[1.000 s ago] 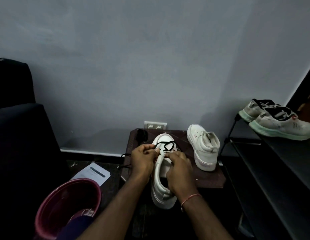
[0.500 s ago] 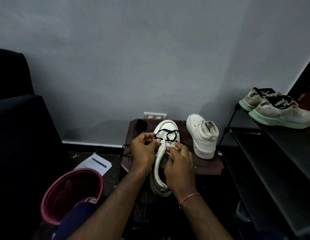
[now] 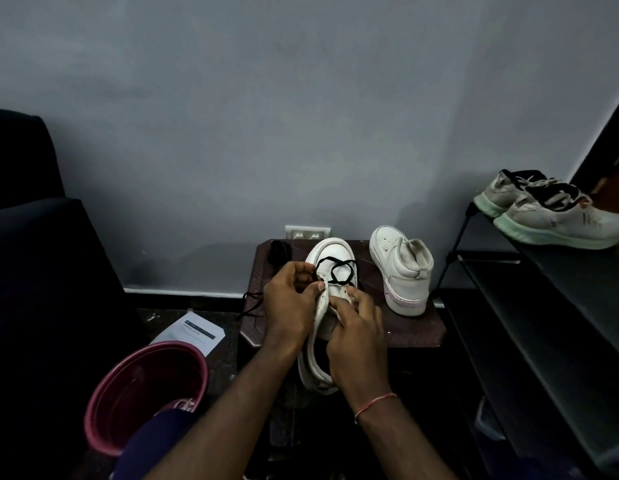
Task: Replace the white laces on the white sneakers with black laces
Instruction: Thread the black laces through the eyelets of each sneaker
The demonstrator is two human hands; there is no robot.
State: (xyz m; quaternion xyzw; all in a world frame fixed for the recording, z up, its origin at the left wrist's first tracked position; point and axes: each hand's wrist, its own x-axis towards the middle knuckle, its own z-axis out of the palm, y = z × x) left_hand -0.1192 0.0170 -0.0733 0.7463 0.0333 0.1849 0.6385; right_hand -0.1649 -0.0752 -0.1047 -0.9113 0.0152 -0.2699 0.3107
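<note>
**Black lace at the toe-end eyelets**

The left grip (image 3: 290,303) is closed in a pinch, with thumb and forefinger on the black lace (image 3: 340,262) at the left eyelet row of the white sneaker (image 3: 332,252). The right grip (image 3: 356,334) is curled round that sneaker's right eyelet flap. The sneaker lies between the two grips with its toe pointing away from them. Its toe rests on the brown desk (image 3: 415,327) and its heel hangs past the near edge. Just beyond the fingertips the lace crosses in a loose loop. A loose black strand (image 3: 252,303) trails off the desk, left of the left grip. The other sneaker (image 3: 401,268) stands on the desk to the right of the right grip, apart from it. Lower left of the left grip sit a red bucket (image 3: 145,393) and a paper sheet (image 3: 194,332) — both on the floor.
</note>
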